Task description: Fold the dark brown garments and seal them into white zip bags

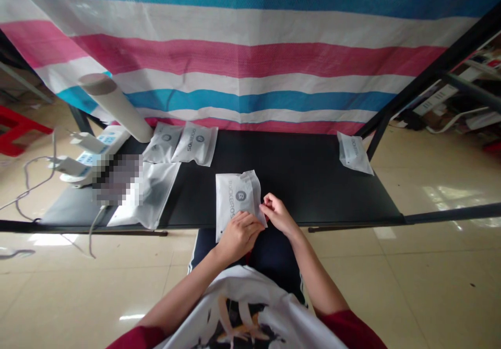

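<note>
A frosted plastic zip bag [229, 192] printed with a dark logo and lettering lies at the front edge of the black table, part of it jutting over the edge. My left hand [240, 235] rests across its lower right corner, fingers closed together on the bag's edge. On the right side of the same bag, my right hand [278, 214] pinches the edge between thumb and curled fingers. What is inside the bag cannot be made out.
Similar bags [195, 144] lie at the back left, another bag [143, 197] at the front left, and one bag [355, 153] at the far right. A power strip [102, 151] with plugs and cables stands left, beside a white cylinder [117, 106]. Striped sheeting [238, 57] hangs behind.
</note>
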A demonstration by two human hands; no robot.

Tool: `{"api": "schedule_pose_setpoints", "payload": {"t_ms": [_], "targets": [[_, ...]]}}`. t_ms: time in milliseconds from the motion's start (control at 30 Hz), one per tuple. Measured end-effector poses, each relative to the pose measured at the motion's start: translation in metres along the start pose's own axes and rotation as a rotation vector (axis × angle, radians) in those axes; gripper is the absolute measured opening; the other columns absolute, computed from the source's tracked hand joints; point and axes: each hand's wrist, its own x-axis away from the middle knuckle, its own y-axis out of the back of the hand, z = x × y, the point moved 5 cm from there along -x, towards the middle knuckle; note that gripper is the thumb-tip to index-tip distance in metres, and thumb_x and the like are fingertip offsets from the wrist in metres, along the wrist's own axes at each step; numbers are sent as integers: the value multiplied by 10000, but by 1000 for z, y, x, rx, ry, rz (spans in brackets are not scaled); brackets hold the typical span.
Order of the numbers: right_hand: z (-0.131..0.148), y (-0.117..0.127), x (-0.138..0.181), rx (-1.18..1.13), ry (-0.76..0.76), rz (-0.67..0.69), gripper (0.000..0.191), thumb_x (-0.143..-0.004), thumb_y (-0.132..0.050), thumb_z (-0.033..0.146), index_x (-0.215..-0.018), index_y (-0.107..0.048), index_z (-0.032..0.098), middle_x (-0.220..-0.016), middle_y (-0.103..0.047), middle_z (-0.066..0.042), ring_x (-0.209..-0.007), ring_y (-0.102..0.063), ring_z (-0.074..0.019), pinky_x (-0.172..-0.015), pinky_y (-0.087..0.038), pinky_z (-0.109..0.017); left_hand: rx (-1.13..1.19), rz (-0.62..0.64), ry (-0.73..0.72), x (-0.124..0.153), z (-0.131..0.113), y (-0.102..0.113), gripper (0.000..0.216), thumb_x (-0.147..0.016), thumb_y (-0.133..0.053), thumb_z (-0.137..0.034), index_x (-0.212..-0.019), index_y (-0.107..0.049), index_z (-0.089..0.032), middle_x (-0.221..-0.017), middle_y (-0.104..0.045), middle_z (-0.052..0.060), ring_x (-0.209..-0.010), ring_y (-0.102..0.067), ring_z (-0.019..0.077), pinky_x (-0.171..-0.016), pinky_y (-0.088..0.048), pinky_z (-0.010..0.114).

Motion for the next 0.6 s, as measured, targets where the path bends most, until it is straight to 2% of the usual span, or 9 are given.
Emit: {"api": "schedule_pose_setpoints", "payload": {"t_ms": [600], "targets": [[2, 2, -6, 6, -19, -48, 295, -778, -595, 437, -769, -372, 245, -605, -375, 82, -515, -401, -109, -474, -318, -224, 153, -88, -72, 18, -44, 15, 176, -922, -539, -118, -899, -696, -194, -823, -705, 36, -706, -600, 142, -665, -455, 300]]}}
